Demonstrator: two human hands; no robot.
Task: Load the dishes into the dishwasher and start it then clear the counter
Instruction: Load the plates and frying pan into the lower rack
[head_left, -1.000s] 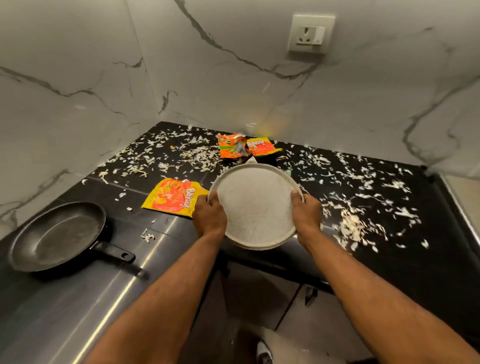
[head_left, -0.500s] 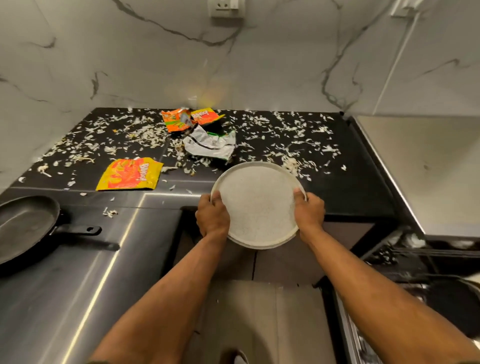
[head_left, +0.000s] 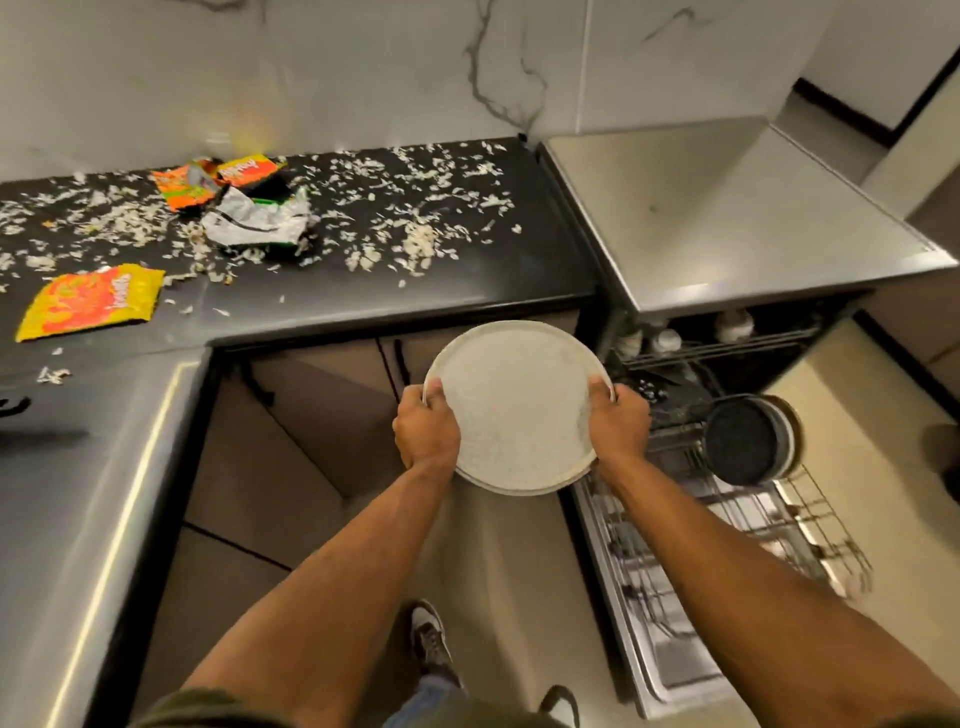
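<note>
1. The person carries a round white plate (head_left: 514, 410) in both hands, held out in front of the body over the floor, just off the tabletop's (head_left: 467, 280) front edge and beside the open dishwasher (head_left: 727, 332).
2. The left hand (head_left: 427, 432) is clamped on the plate's left rim and the right hand (head_left: 618, 423) on its right rim, thumbs hooked over the lip and fingers hidden underneath. I'd say the two-sided hold keeps the wide, shallow plate steady and roughly level.
3. The plate sits between the two grips, touching both, its face tilted slightly toward the person.
4. The lower rack (head_left: 727, 530) is pulled out to the right, with a dark pan (head_left: 743, 444) already standing on edge in it; the plate likely needs turning upright to slot in alongside.
5. Snack wrappers (head_left: 91, 301) and white scraps (head_left: 415, 244) litter the tabletop, so clearing appears not yet done.
</note>
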